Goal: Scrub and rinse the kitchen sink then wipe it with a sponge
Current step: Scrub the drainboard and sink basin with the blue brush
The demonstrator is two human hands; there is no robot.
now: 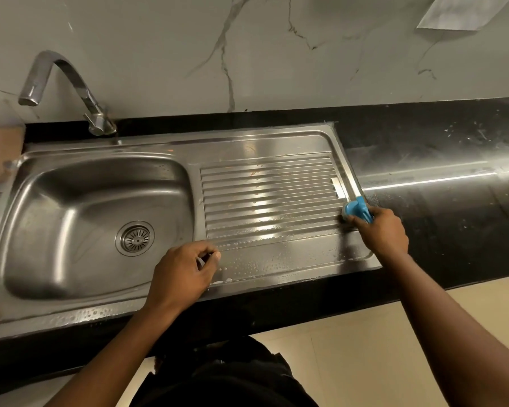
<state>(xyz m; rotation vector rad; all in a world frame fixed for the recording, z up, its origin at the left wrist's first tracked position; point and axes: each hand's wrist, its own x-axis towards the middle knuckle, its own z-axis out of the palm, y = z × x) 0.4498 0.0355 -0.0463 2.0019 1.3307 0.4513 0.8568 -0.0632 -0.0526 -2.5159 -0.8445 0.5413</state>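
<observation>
A stainless steel sink [71, 201] fills the left of the view, with a round drain strainer [135, 238] in its bowl. Its ribbed drainboard [265, 195] extends to the right and carries water droplets and some foam near the front edge. My right hand [382, 230] grips a blue scrubber [357, 209] pressed against the drainboard's right rim. My left hand [182, 271] rests on the front of the drainboard beside the bowl, fingers curled in loosely, with nothing visible in it.
A curved chrome faucet [71, 86] stands behind the bowl, no water running. The black countertop [438, 160] stretches right, wet and streaked. A marble-patterned wall [247, 54] rises behind. A brown board [0, 154] leans at the far left.
</observation>
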